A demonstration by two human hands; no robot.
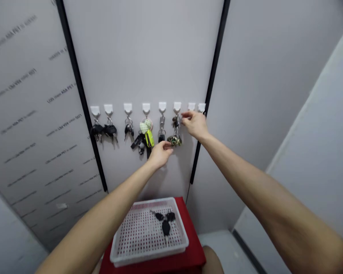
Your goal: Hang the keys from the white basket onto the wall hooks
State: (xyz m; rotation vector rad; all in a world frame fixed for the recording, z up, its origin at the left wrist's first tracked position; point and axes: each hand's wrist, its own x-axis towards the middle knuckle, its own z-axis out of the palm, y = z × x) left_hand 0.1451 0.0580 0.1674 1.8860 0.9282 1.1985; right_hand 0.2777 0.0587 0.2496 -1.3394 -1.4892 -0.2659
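Note:
A bunch of keys with a greenish-gold ornament (174,140) hangs from a white hook (177,106) on the grey wall. My left hand (160,155) is just below and left of this ornament, fingers stretched toward it and thumb apart; whether the fingertips touch it I cannot tell. On the other side, my right hand (196,125) is beside the upper part of the same bunch, thumb and index finger slightly apart with nothing visible between them. Right behind my left hand, a key with a metal clasp (162,123) hangs from the neighbouring hook, its lower end partly covered.
More keys hang leftward: a bunch with a yellow-green tag (149,139), small keys (129,129) and black keys (110,130). Another white hook (201,107) is at the right. Below, a white plastic basket (148,257) with black keys (165,227) stands on a red surface (193,243).

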